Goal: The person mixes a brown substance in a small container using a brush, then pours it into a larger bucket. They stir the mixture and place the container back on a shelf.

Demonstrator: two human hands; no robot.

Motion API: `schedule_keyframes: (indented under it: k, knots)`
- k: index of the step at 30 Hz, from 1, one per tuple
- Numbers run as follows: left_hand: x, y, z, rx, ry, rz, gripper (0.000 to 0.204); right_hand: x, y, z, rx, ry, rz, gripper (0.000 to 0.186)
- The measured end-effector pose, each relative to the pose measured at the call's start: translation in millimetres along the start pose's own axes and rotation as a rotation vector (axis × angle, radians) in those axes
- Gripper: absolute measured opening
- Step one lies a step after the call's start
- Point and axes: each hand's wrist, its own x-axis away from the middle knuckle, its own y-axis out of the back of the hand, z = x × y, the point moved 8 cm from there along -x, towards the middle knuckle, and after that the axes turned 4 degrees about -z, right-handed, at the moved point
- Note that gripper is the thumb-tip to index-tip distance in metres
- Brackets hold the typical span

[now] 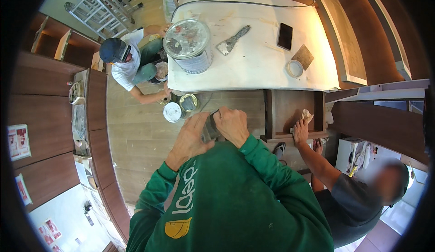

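In front of my chest, my left hand (191, 136) and my right hand (232, 125) come together on a small flat grey piece with a dark edge (210, 129). My fingers are bent around it from both sides and cover much of it, so its exact kind does not show. Past my hands lies a white-covered worktop, bearing a large lidded paint can (192, 63), a putty knife (232, 40), a black phone (285, 36), a brown sandpaper sheet (303, 57) and a small round tub (295, 68).
On the floor ahead stand a white-lidded can (172, 112) and an open tin (188, 102). A crouching co-worker (131, 59) reaches toward them. At right, another co-worker (358, 197) holds a crumpled cloth (307, 116) over an open drawer (294, 104). Ladders (102, 9) stand far left.
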Motion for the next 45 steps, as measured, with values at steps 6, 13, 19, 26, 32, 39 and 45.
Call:
schedule_keyframes:
  k: [6, 13, 19, 26, 32, 39, 45]
  knots:
    - [2.4, 19.2, 41.6, 0.019, 0.216, -0.203, 0.082, 4.4, 29.7, -30.7, -0.379, -0.177, -0.037, 0.027]
    - [-4.7, 28.2, 18.1, -0.162, 0.168, -0.263, 0.082, 8.6, 33.6, -12.5, -0.413, -0.171, -0.146, 0.023]
    - [-8.4, 21.8, 0.6, -0.197, 0.117, -0.206, 0.081, 4.1, 27.9, 5.3, -0.080, -0.096, -0.168, 0.022]
    - [-4.3, 10.1, -2.1, -0.239, 0.042, -0.186, 0.082, 4.8, 1.5, 3.0, 0.091, 0.019, -0.078, 0.021]
    - [2.4, 6.3, 11.1, -0.159, 0.121, -0.199, 0.085, 4.4, 1.3, -0.8, 0.058, 0.016, -0.012, 0.026]
    - [-3.7, 5.4, 7.6, -0.107, 0.137, -0.140, 0.084, -11.6, 30.4, 10.0, -0.096, 0.019, -0.132, 0.029]
    - [-5.9, -4.1, -1.2, -0.086, 0.066, -0.097, 0.085, -6.9, 1.7, 2.8, 0.047, 0.060, -0.047, 0.021]
